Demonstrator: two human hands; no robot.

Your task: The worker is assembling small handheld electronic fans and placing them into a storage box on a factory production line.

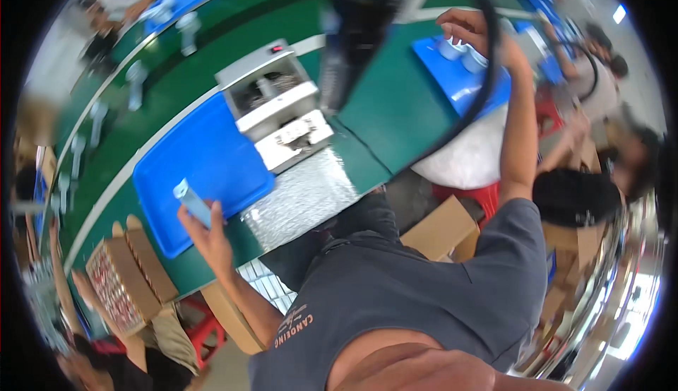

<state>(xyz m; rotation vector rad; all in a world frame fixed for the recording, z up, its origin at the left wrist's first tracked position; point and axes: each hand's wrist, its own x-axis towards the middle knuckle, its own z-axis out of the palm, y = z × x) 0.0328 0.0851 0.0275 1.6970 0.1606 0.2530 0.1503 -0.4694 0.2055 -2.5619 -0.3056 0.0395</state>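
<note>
My left hand [210,239] is closed around a slim light-blue plastic part [193,204], held upright above the blue tray [166,225] on the left. At the far right my right hand [477,32] reaches over a second blue tray [462,89]. Its fingers are bent and apart, with nothing visible between them. Just below them sit light-blue rounded parts [474,60]; whether the fingertips touch one I cannot tell. Between the trays stands a whitish box-shaped device [277,113] with a red switch and small dark contents in its open top.
A large blurred black object [360,34] with a curved black cable [487,73] hangs in front. Bubble wrap [304,197] lies at the green table's edge. A divided cardboard box [116,285] stands left. Light-blue parts [136,84] line the green belt behind. Co-workers sit on both sides.
</note>
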